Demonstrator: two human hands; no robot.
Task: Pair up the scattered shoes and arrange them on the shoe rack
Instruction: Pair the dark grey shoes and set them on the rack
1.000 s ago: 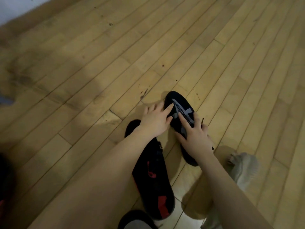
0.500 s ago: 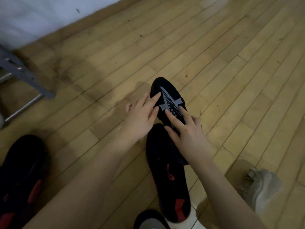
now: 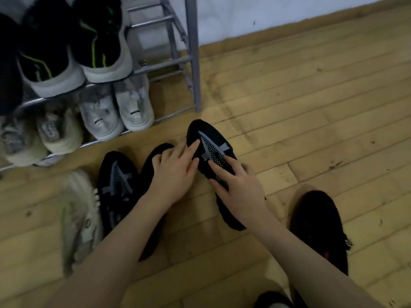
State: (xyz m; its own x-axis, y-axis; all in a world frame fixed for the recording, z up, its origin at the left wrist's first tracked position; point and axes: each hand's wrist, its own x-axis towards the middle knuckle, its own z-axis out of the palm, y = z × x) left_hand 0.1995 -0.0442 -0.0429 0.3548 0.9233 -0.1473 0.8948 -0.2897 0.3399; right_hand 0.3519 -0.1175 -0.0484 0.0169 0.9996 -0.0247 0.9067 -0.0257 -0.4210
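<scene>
Shoes are seen partly on the shoe rack (image 3: 193,63) and partly scattered on the wooden floor (image 3: 311,107) in front of it. A black shoe with a grey star-shaped patch (image 3: 211,150) is held between both hands just in front of the rack's right leg, toe pointing towards the wall: the left hand (image 3: 175,174) is laid against its left side with the fingers spread and nearly straight, and the right hand (image 3: 240,190) is pressed on its top and right side, the fingers slightly bent over the upper. A matching black shoe with the same grey patch (image 3: 117,185) is set on the floor to the left, and another black shoe (image 3: 155,152) lies between the two, mostly hidden beneath the left forearm. A pale fuzzy shoe (image 3: 77,218) is placed just left of the matching one. A black shoe with a red mark (image 3: 318,230) is seen on the floor near the right forearm. On the rack's upper bars a pair of black sneakers with green lines and white soles (image 3: 73,52) is stored; on the lower bars a pair of white sneakers (image 3: 117,112) and a pair of beige fuzzy shoes (image 3: 40,134) are lined up.
</scene>
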